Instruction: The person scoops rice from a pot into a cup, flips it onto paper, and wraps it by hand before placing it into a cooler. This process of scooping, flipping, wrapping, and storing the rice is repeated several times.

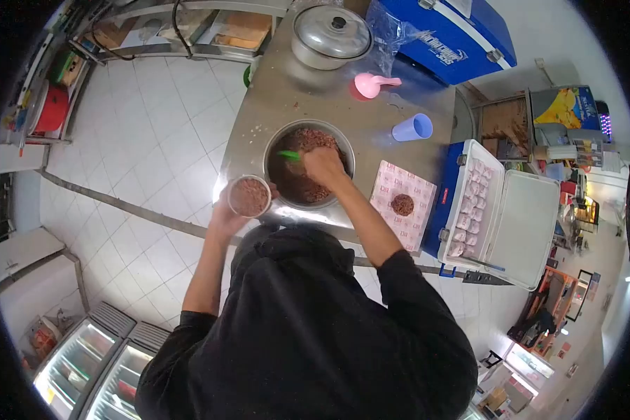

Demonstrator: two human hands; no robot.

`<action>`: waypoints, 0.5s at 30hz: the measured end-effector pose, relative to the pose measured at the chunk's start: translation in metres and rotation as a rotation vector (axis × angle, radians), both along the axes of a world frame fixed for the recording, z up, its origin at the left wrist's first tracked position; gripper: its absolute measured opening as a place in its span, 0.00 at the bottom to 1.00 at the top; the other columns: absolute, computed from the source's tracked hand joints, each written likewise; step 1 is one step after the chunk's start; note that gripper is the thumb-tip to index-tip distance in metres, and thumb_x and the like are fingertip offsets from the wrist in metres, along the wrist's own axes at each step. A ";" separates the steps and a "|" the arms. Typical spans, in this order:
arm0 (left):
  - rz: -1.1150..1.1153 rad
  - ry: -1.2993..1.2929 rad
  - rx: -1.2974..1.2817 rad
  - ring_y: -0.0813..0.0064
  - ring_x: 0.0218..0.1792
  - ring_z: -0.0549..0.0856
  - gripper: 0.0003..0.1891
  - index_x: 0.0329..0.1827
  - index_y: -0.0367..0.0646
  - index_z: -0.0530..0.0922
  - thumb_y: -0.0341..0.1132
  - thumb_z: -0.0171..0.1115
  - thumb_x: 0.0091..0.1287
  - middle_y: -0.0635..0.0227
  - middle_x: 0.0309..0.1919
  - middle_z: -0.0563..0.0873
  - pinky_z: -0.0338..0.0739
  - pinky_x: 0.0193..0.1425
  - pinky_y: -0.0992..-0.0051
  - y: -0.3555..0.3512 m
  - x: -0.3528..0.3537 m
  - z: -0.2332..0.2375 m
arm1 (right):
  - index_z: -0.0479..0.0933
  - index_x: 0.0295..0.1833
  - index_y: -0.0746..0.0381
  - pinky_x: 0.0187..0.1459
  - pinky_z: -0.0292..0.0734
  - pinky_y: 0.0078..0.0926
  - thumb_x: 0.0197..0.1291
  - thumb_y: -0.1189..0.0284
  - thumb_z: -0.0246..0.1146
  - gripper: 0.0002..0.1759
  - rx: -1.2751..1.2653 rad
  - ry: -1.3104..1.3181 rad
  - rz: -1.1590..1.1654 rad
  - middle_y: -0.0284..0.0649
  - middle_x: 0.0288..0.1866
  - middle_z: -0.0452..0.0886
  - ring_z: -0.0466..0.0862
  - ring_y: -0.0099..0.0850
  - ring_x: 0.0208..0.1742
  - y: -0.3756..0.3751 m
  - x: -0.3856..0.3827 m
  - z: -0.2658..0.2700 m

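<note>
My left hand (220, 217) is closed around a round cup (249, 197) filled with a brownish-red, grainy food, held at the front edge of the table beside the pot. A wide metal pot (268, 183) contains more dark reddish grainy food (313, 138). Inside its rim, my right hand (323, 168) is closed on a green utensil (288, 155), whose full shape is hidden and blurred. Right of the pot lies a pink printed paper sheet (390, 183) with a small round mound of the food (402, 204) on it.
On the steel table (259, 112) stand a lidded pot (322, 52), a pink scoop (371, 85) and a blue cup (413, 128). A blue cooler (448, 35) is at the back. An open cooler (446, 203) with several wrapped packets (472, 199) stands to the right.
</note>
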State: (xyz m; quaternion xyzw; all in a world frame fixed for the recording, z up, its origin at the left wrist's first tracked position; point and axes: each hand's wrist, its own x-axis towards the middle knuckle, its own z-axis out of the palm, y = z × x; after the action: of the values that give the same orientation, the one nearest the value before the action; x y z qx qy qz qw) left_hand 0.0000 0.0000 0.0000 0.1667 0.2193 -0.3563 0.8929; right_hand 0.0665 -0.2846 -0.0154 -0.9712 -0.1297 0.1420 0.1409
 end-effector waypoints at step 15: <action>0.032 -0.069 0.269 0.58 0.60 0.85 0.26 0.62 0.33 0.76 0.49 0.42 0.81 0.52 0.61 0.83 0.83 0.64 0.56 -0.019 0.008 0.038 | 0.88 0.43 0.61 0.31 0.69 0.36 0.66 0.63 0.66 0.13 0.612 0.553 0.165 0.41 0.21 0.77 0.73 0.30 0.23 -0.083 0.007 0.038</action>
State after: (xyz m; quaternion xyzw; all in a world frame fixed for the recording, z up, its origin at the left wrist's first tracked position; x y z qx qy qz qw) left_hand 0.0085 -0.0194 0.0376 0.2936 0.2370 -0.3036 0.8749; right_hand 0.0732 -0.3679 0.0228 -0.7961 -0.2006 0.3633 0.4405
